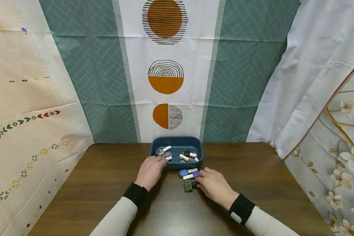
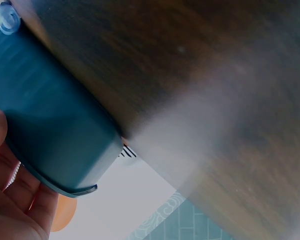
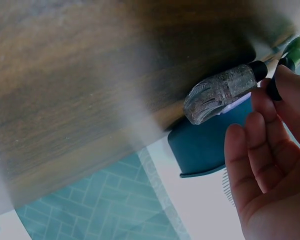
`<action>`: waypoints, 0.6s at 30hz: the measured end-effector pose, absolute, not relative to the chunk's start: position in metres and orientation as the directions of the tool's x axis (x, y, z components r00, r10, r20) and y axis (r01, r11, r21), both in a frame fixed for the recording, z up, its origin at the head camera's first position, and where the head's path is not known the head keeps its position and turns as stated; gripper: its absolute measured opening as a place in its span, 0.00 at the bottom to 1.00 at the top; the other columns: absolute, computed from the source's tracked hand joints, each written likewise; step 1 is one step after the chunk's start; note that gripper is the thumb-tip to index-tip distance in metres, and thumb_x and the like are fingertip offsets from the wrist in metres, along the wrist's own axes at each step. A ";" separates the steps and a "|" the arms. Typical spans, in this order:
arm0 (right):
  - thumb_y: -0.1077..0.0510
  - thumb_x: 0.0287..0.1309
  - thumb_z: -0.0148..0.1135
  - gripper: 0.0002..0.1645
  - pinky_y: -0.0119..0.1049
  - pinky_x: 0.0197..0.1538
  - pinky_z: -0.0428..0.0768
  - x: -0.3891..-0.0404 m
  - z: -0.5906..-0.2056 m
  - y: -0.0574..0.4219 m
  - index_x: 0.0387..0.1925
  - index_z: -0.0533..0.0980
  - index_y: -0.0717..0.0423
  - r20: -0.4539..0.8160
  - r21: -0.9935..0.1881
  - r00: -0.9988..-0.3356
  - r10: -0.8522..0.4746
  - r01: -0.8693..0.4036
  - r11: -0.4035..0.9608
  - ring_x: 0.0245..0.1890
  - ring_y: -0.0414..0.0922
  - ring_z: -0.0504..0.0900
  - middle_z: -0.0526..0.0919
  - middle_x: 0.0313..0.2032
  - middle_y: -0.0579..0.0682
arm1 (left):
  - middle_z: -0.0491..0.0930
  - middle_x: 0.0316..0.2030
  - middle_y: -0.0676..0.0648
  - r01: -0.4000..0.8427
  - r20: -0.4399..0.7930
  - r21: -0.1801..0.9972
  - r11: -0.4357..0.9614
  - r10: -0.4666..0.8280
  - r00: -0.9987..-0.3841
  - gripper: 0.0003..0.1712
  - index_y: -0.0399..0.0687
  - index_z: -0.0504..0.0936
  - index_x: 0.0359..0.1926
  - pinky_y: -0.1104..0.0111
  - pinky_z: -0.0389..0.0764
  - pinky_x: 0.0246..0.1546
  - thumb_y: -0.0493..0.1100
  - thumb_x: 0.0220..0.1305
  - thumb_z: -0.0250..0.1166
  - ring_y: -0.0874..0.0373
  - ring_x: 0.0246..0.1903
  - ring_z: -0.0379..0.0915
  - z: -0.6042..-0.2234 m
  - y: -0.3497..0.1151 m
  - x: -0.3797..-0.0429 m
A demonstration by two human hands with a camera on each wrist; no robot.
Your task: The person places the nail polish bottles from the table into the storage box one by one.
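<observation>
My left hand [image 1: 151,171] reaches over the front left rim of a dark blue plastic bin [image 1: 177,166]; in the left wrist view its fingertips are behind the bin wall, so what they hold is hidden. Small nail polish bottles lie in the bin, a dark glittery one [image 1: 159,152] close to that hand. With thumb and forefinger my right hand [image 1: 215,186] pinches the black cap of a green nail polish bottle [image 1: 188,186] at the table. A clear glittery bottle [image 3: 222,92] with a black cap lies beside those fingers in the right wrist view.
Between bin and right hand lie a blue bottle [image 1: 183,173] and a purple bottle [image 1: 196,174], both white-capped. More bottles form a right-hand group in the bin, including a black one [image 1: 186,152]. The wooden table [image 1: 106,183] ends at a patterned curtain [image 1: 171,114] behind the bin.
</observation>
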State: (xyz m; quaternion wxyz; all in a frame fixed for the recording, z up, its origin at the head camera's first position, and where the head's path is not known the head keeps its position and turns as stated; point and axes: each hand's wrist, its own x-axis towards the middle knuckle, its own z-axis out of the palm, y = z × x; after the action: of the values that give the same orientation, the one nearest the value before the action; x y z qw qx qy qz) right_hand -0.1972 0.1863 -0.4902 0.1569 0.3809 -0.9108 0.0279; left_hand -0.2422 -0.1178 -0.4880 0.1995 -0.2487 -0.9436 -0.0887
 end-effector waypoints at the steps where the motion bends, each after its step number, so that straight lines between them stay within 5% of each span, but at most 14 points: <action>1: 0.53 0.63 0.84 0.11 0.34 0.40 0.80 -0.197 -0.490 0.187 0.45 0.92 0.49 0.314 0.071 -0.656 -0.686 -0.704 0.707 0.37 0.42 0.76 0.88 0.40 0.44 | 0.91 0.43 0.50 0.506 0.422 0.070 0.860 0.434 -0.796 0.08 0.49 0.93 0.51 0.56 0.85 0.60 0.39 0.75 0.74 0.52 0.42 0.83 -0.488 -0.118 -0.242; 18: 0.55 0.61 0.85 0.12 0.35 0.41 0.82 -0.198 -0.471 0.189 0.46 0.92 0.50 0.449 0.065 -0.605 -0.657 -0.711 0.700 0.38 0.41 0.77 0.86 0.38 0.42 | 0.91 0.43 0.50 0.518 0.439 0.082 0.851 0.436 -0.786 0.07 0.48 0.93 0.50 0.56 0.85 0.60 0.38 0.74 0.74 0.51 0.42 0.84 -0.488 -0.118 -0.242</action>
State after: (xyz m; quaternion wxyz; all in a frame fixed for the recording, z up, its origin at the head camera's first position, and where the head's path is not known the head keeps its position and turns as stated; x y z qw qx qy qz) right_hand -0.1979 0.1890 -0.4715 0.2253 0.3828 -0.8939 0.0599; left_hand -0.2422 -0.1182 -0.4881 0.2068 -0.2539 -0.9396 -0.0996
